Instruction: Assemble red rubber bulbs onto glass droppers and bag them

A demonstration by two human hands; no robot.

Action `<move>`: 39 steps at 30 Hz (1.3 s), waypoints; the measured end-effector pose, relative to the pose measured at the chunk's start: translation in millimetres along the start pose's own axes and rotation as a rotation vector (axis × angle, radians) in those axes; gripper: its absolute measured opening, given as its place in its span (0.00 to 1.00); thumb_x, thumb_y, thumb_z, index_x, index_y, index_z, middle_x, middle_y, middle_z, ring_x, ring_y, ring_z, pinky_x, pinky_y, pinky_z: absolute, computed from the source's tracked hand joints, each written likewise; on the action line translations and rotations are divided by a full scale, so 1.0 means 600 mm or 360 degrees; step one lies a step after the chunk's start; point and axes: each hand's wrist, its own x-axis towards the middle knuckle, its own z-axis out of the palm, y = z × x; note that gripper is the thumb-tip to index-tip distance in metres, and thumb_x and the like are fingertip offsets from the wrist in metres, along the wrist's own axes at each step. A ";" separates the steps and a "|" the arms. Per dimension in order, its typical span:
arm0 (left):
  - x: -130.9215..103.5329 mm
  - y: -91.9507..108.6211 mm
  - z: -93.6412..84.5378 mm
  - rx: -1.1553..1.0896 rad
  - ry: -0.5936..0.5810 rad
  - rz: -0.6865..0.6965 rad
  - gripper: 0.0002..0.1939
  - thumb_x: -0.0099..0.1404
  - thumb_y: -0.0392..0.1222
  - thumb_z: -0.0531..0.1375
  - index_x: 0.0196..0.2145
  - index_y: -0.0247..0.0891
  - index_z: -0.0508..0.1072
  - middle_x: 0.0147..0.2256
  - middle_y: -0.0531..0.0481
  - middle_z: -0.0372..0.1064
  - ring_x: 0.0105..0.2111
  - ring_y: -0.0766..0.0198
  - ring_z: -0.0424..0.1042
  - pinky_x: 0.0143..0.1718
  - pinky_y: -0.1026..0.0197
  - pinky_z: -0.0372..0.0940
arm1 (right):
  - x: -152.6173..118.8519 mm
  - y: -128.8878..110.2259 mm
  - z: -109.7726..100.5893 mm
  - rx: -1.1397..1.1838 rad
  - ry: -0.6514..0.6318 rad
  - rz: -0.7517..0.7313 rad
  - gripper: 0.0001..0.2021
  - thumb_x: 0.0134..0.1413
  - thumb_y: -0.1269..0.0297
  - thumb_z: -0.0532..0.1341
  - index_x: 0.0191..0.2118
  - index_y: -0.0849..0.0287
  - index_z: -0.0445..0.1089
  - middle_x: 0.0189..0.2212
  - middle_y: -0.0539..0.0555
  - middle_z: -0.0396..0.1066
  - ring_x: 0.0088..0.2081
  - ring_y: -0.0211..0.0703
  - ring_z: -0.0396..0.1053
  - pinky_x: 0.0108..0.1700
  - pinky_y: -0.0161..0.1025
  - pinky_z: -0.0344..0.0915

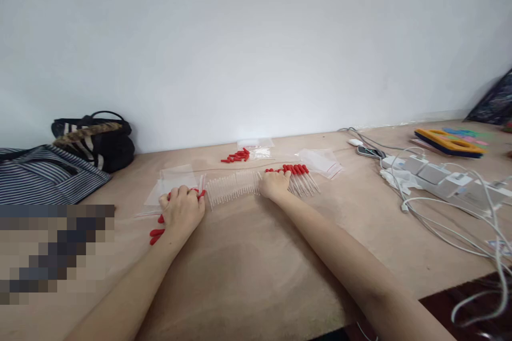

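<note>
Lining up glass droppers on the counter, partly capped by my reckoning.
From my seat, my left hand is curled over red-capped droppers; my right hand lies flat, fingers loosely bent, on the row of clear tubes, bare between the hands and red-capped at its right end. Beyond lie loose red caps and plastic bags.

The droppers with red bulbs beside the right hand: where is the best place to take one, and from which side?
Probably at the red bulb end of a dropper, from above: they lie flat, side by side on the table, bulbs towards the wall.
</note>
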 end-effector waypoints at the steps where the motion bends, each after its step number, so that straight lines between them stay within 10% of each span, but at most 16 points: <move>1: 0.000 0.000 -0.004 0.0004 0.0017 -0.0022 0.15 0.59 0.42 0.50 0.26 0.33 0.74 0.31 0.40 0.68 0.36 0.51 0.62 0.37 0.51 0.49 | -0.002 -0.001 -0.002 -0.0008 0.0003 -0.0003 0.12 0.51 0.68 0.51 0.35 0.64 0.72 0.36 0.64 0.71 0.43 0.55 0.63 0.44 0.50 0.45; 7: -0.018 0.019 -0.037 -0.0442 0.0251 0.0204 0.12 0.61 0.43 0.51 0.30 0.36 0.72 0.32 0.44 0.68 0.36 0.53 0.63 0.40 0.51 0.48 | -0.050 0.038 -0.030 -0.0056 0.0090 -0.0284 0.14 0.54 0.68 0.49 0.40 0.67 0.68 0.42 0.66 0.67 0.46 0.54 0.58 0.43 0.46 0.47; 14: -0.054 0.072 -0.060 -0.1053 -0.0156 0.0809 0.06 0.59 0.40 0.54 0.30 0.40 0.71 0.32 0.50 0.67 0.35 0.58 0.65 0.40 0.51 0.50 | -0.119 0.126 -0.034 -0.0063 -0.0020 -0.0848 0.08 0.53 0.67 0.53 0.30 0.62 0.67 0.33 0.58 0.70 0.39 0.48 0.62 0.39 0.42 0.46; 24: -0.066 0.099 -0.046 -0.1538 -0.0399 0.0635 0.08 0.56 0.41 0.56 0.34 0.38 0.68 0.32 0.49 0.66 0.35 0.59 0.67 0.37 0.56 0.61 | -0.116 0.127 -0.023 0.0235 0.0033 -0.0852 0.12 0.48 0.55 0.60 0.32 0.59 0.65 0.32 0.53 0.68 0.38 0.44 0.61 0.37 0.40 0.45; 39: -0.071 0.112 -0.036 -0.1558 -0.0340 0.0398 0.06 0.62 0.41 0.50 0.32 0.41 0.64 0.31 0.54 0.69 0.34 0.61 0.67 0.44 0.50 0.52 | -0.154 0.107 0.005 0.0677 0.0351 -0.0902 0.04 0.54 0.70 0.53 0.29 0.59 0.62 0.27 0.49 0.68 0.34 0.39 0.60 0.41 0.42 0.42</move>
